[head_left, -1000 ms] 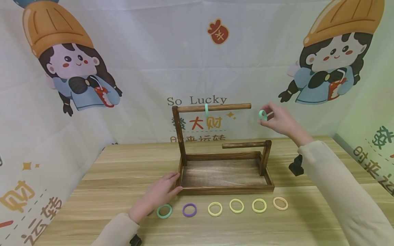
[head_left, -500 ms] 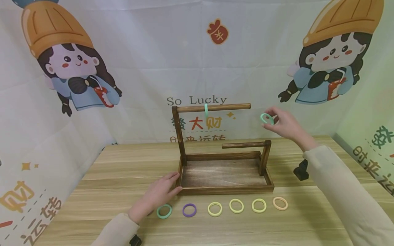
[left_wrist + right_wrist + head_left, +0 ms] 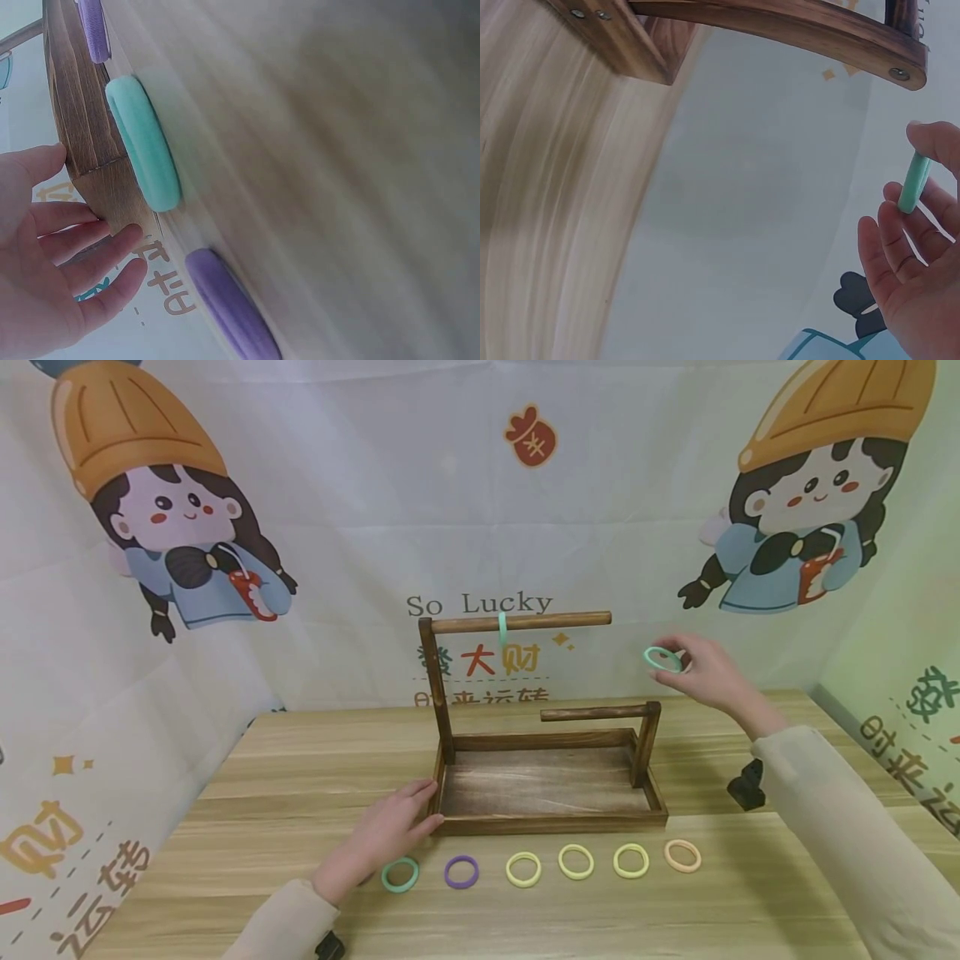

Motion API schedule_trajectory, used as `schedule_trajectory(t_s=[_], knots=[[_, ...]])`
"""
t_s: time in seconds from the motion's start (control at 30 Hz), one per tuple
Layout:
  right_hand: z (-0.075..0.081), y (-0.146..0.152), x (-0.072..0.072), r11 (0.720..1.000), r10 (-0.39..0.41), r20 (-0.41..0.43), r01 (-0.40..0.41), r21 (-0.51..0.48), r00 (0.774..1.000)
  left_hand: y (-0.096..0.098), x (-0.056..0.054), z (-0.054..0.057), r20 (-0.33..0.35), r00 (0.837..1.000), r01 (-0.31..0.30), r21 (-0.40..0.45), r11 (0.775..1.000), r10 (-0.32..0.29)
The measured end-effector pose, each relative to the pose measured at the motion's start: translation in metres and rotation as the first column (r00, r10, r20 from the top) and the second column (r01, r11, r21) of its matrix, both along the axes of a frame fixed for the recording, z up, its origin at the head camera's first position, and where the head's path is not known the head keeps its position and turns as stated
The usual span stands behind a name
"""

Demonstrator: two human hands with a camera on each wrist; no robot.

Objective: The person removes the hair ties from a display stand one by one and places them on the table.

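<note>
My right hand (image 3: 708,672) pinches a mint-green hair tie (image 3: 663,650) between thumb and fingers, above and right of the short lower bar (image 3: 592,714) of a dark wooden stand. The right wrist view shows that hair tie (image 3: 914,184) nearly edge-on. Another mint hair tie (image 3: 502,628) hangs on the long upper bar (image 3: 562,620). My left hand (image 3: 386,828) rests against the left end of the stand's tray (image 3: 555,824), fingers loosely bent; in the left wrist view its thumb and index fingertips touch the wooden corner (image 3: 94,161).
Along the table's front lie a green hair tie (image 3: 401,875), a purple one (image 3: 461,872), several yellow ones (image 3: 523,870) and an orange one (image 3: 683,857). Another purple hair tie (image 3: 232,304) is mostly hidden under my left wrist in the head view. A printed cloth (image 3: 360,527) hangs behind.
My right hand has moved slightly right and down, away from the upper bar's tip, and the held hair tie has tilted flatter. My left hand and the stand stay put.
</note>
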State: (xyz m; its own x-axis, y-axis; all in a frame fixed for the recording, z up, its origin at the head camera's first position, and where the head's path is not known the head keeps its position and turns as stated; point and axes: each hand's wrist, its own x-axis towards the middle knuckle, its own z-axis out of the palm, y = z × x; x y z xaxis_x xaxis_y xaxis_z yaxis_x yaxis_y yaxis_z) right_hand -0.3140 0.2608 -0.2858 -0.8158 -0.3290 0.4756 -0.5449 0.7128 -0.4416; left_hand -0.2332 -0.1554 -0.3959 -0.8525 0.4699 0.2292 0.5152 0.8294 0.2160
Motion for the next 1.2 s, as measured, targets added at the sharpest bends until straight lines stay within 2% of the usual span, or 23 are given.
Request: schedule_trajectory(t_s=[0.53, 0.83, 1.2], knots=[[-0.015, 0.013, 0.006, 0.999, -0.005, -0.062, 0.008, 0.047, 0.998, 0.0, -0.002, 0.0, 0.007, 1.0, -0.006, -0.004, 1.0, 0.006], [-0.028, 0.021, 0.008, 1.0, 0.01, -0.092, -0.01, -0.003, 0.996, 0.0, -0.002, 0.0, 0.008, 1.0, -0.004, -0.004, 1.0, 0.004], [-0.033, 0.025, 0.019, 0.997, -0.036, -0.021, 0.037, 0.063, 0.999, 0.001, 0.0, 0.001, 0.021, 1.0, -0.011, -0.005, 1.0, 0.011]])
